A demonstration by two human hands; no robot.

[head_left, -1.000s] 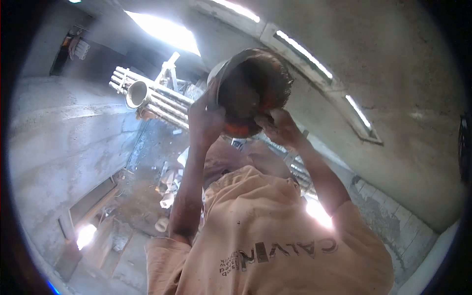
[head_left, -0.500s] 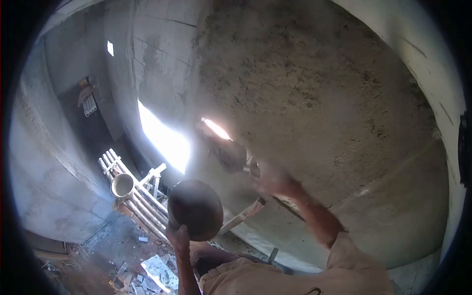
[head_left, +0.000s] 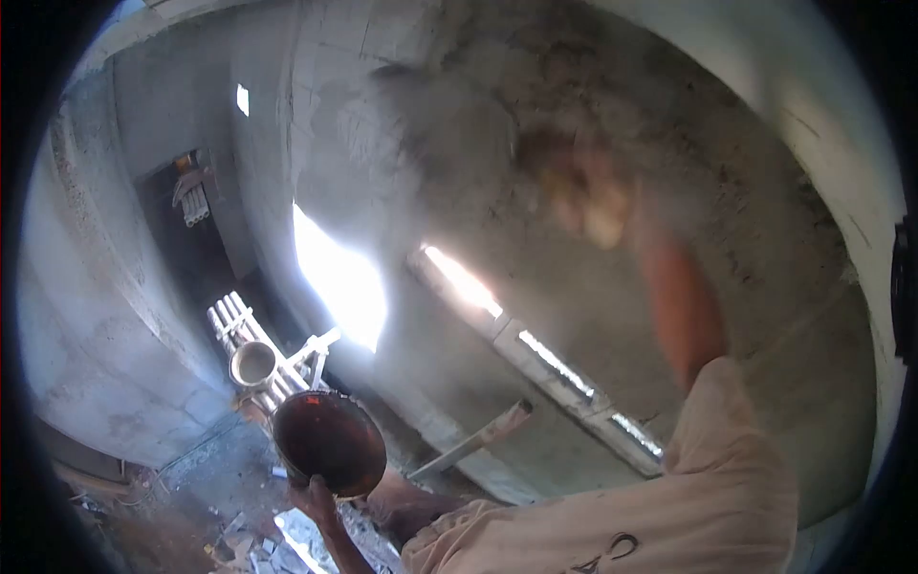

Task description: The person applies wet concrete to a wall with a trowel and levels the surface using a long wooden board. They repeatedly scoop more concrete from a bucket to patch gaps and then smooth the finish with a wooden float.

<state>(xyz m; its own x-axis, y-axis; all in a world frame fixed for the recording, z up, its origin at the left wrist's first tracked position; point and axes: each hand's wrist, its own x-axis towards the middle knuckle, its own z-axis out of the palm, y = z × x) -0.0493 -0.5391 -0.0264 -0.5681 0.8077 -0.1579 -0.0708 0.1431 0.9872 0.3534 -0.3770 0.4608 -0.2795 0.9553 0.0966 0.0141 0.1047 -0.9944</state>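
Observation:
My left hand [head_left: 317,505] grips the rim of a dark round pan [head_left: 330,445], thumb over the edge, low in front of my body. The pan is tilted so its brownish inside shows. My right hand [head_left: 595,199] is raised against the rough plastered wall [head_left: 612,316], smeared by motion, with its fingers wrapped round a trowel [head_left: 464,129]. The trowel's blade is a grey blur close over the wall surface, left of the hand.
Bamboo poles lashed into a scaffold [head_left: 229,320] carry a round bucket [head_left: 253,364]. A wooden beam [head_left: 473,440] juts from the wall below a slotted opening [head_left: 555,368]. Broken rubble [head_left: 244,545] litters the floor. Bright light enters through a window opening [head_left: 339,277].
My right hand has swept upward along the wall with the trowel, uncovering the slotted opening. My left hand has lowered the pan and shifted it left, with its inside more visible.

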